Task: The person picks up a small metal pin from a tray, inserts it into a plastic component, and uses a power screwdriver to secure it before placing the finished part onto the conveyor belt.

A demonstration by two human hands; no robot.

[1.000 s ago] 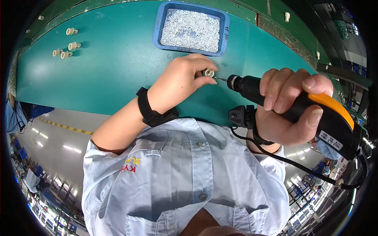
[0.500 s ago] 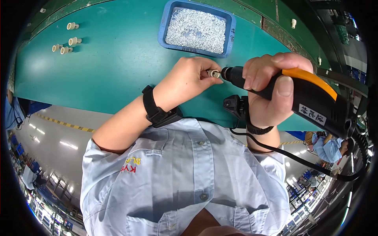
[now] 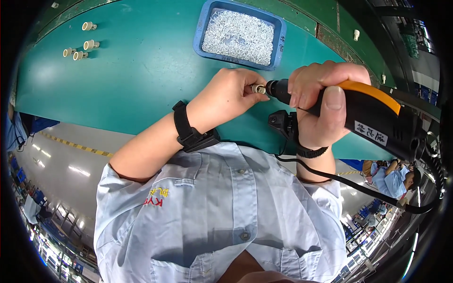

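My left hand (image 3: pixel 231 96) pinches a small cream-coloured round fitting (image 3: pixel 258 88) between thumb and fingers, its open end turned to the right. Wrapped around a black and orange electric screwdriver (image 3: pixel 377 113) is my right hand (image 3: pixel 325 94). The tool's dark nose points left and meets the mouth of the fitting, or nearly so; its bit tip is too small to make out. Just beyond both hands stands a blue tray (image 3: pixel 198 40) holding a heap of small silvery screws (image 3: pixel 238 37).
Several similar cream fittings (image 3: pixel 91 45) lie at the far left of the green table (image 3: pixel 141 61). Another pale fitting (image 3: pixel 356 35) sits on the green ledge at the far right. A black cable (image 3: pixel 349 179) runs at my right side. At the right edge a person (image 3: pixel 391 178) in light blue is visible.
The screwdriver and my right hand have shifted slightly left, closer to the fitting. My left hand keeps its pinch on the fitting.
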